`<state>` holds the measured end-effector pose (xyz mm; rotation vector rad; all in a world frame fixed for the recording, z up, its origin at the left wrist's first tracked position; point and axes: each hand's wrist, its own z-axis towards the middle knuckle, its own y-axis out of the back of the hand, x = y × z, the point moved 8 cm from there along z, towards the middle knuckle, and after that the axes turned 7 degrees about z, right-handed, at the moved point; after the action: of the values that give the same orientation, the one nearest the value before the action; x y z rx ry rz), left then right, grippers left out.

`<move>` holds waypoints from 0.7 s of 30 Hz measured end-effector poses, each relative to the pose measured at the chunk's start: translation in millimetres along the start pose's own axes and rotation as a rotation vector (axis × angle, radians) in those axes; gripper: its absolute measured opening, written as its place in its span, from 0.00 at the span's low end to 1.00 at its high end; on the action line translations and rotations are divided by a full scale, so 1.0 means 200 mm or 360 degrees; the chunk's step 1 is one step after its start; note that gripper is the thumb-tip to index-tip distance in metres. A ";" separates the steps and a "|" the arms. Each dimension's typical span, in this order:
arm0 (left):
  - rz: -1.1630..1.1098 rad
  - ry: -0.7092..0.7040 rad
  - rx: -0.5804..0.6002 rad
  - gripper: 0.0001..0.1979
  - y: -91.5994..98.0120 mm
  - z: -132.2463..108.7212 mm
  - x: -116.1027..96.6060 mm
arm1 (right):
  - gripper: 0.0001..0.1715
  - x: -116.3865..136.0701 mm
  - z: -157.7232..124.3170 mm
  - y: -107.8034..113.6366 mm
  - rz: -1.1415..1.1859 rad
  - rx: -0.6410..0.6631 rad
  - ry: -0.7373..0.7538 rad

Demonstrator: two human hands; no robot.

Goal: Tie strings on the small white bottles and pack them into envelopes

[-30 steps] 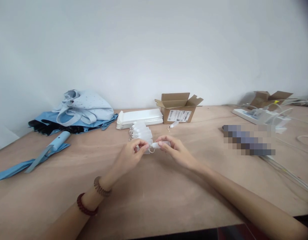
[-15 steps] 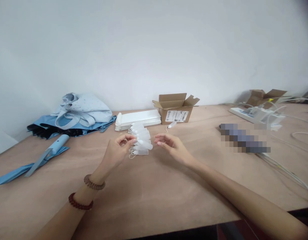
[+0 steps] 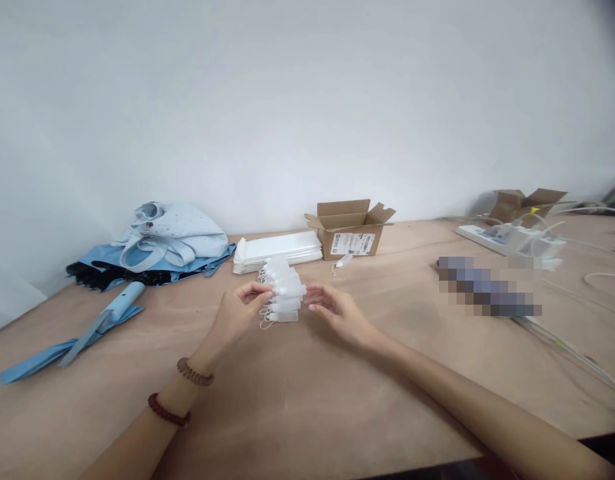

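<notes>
My left hand [image 3: 244, 309] is closed in a pinch at the string end of a small translucent white tag [image 3: 290, 291], held level above others like it. Below it, a row of white tags [image 3: 286, 317] lies on the table with thin string loops at their left ends. My right hand [image 3: 337, 312] is at the tag's right end, its thumb and fingers apart; whether the fingertips touch the tag I cannot tell. One single tag [image 3: 344, 260] with a string lies in front of the cardboard box [image 3: 352, 240].
A stack of white packets [image 3: 280, 250] lies left of the box. Farther left are a pale blue bag [image 3: 187, 230] and a blue folded umbrella [image 3: 120, 303]. On the right are a blurred-out dark object [image 3: 487, 287], a white power strip [image 3: 507, 240] with cables and another open box [image 3: 524, 203].
The pinched tag has turned from a slant to nearly level. My right hand has come closer to its right end. The whole view has shifted slightly, with things lower in the picture.
</notes>
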<state>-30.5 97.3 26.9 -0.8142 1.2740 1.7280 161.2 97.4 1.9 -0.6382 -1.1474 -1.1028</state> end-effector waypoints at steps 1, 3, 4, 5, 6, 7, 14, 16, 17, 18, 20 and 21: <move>0.0003 0.0005 0.0024 0.11 0.00 0.01 0.01 | 0.16 0.00 0.00 0.00 0.0013 0.0009 0.0001; 0.0021 0.0019 0.0062 0.10 0.00 0.01 0.03 | 0.16 -0.01 0.00 0.00 0.0019 0.0016 -0.0003; 0.0040 0.0024 0.0076 0.10 0.00 0.02 0.04 | 0.15 -0.01 0.00 0.00 0.0017 0.0013 -0.0004; 0.0070 0.0022 0.0085 0.10 0.00 0.02 0.05 | 0.15 -0.01 0.00 0.00 0.0010 0.0011 -0.0004; 0.0113 0.0016 0.0091 0.10 0.00 0.02 0.05 | 0.15 0.00 0.00 0.00 -0.0005 0.0008 -0.0005; 0.0169 0.0004 0.0093 0.10 0.00 0.02 0.05 | 0.15 0.00 0.00 0.00 -0.0025 0.0003 -0.0006; 0.0551 -0.0139 0.0039 0.08 0.03 0.02 0.01 | 0.17 0.00 -0.02 -0.02 -0.0078 0.0017 0.0028; 0.0596 -0.0155 0.0048 0.09 0.03 0.02 0.01 | 0.17 -0.01 -0.02 -0.02 -0.0088 0.0024 0.0031; 0.0615 -0.0168 0.0054 0.09 0.03 0.02 0.00 | 0.17 -0.01 -0.02 -0.02 -0.0097 0.0026 0.0033; 0.0632 -0.0183 0.0057 0.09 0.02 0.02 0.00 | 0.17 -0.01 -0.02 -0.02 -0.0109 0.0025 0.0036; 0.0659 -0.0211 0.0061 0.08 0.02 0.02 -0.01 | 0.17 0.00 -0.02 -0.01 -0.0148 0.0013 0.0043; 0.0671 -0.0221 0.0061 0.08 0.02 0.02 -0.01 | 0.17 0.00 -0.02 -0.01 -0.0174 0.0007 0.0044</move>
<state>-33.8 99.8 31.9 -0.4111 1.4506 2.0405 160.8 93.0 0.0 -0.5604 -1.1717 -1.1976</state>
